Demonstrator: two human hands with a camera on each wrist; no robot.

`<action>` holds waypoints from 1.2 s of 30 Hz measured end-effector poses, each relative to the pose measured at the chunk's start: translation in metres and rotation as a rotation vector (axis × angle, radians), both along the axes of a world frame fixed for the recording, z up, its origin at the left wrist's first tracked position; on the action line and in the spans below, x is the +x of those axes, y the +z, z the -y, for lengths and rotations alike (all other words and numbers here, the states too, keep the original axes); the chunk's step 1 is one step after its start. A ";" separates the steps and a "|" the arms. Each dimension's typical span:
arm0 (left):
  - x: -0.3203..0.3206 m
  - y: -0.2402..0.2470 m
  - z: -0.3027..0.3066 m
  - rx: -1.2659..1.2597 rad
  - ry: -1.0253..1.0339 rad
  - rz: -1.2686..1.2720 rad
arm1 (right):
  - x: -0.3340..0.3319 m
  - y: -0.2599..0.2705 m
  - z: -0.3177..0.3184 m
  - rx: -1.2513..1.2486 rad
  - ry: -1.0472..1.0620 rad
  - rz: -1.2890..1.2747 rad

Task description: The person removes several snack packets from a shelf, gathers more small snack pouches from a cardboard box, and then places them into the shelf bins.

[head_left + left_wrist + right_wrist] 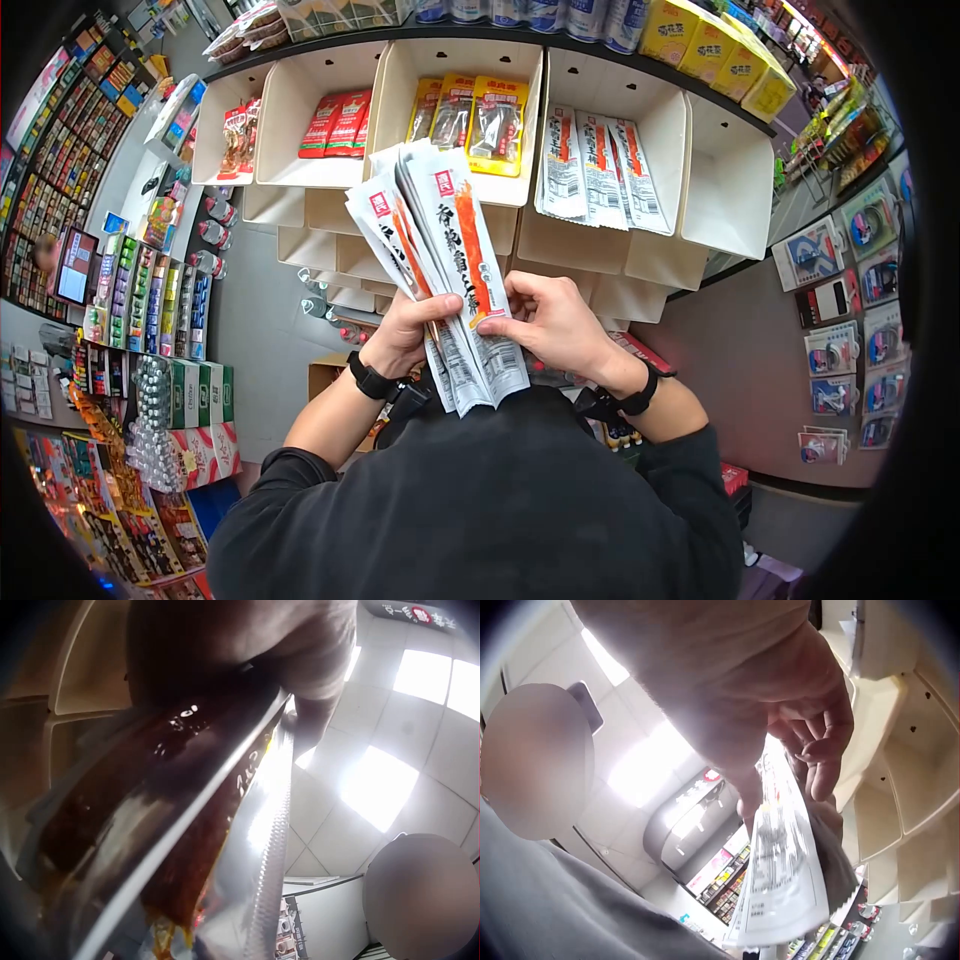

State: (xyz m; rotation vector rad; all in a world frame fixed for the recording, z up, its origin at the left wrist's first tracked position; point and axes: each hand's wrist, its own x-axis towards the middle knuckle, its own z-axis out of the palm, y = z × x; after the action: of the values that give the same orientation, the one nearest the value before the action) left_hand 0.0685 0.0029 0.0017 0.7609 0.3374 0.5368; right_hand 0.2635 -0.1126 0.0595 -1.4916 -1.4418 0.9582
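Both hands, left (410, 325) and right (550, 320), grip a fanned bundle of long white packets (465, 240), thumbs on the near faces, held upright before the cream bins. Similar packets (600, 170) stand in one bin (665, 130); yellow packets (498, 125) in the next. Risk, judged: slick film and uneven overlap could let inner packets slide if either pinch loosens; splayed tops could snag on a bin rim if lowered unsquared.

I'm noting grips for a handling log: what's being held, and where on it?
A bundle of long white packets, held by its lower half: the left hand grips the left side, the right hand the right.
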 end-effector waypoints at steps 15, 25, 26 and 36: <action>-0.009 -0.012 -0.004 -0.094 -0.005 0.091 | 0.014 -0.001 0.023 0.014 -0.016 -0.326; -0.048 -0.012 -0.013 -0.078 0.046 0.137 | 0.149 0.039 -0.011 0.024 -0.573 0.376; -0.051 -0.013 -0.013 -0.082 0.049 0.141 | 0.160 0.043 -0.020 0.001 -0.635 0.450; -0.065 -0.019 -0.011 -0.048 0.069 0.159 | 0.199 0.034 -0.072 -0.232 -0.444 1.069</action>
State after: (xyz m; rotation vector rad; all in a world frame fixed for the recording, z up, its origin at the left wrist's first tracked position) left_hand 0.0034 0.0143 -0.0168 0.6574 0.2291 0.6476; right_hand 0.4628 -0.0407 0.0936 -2.5597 -1.5649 -0.0198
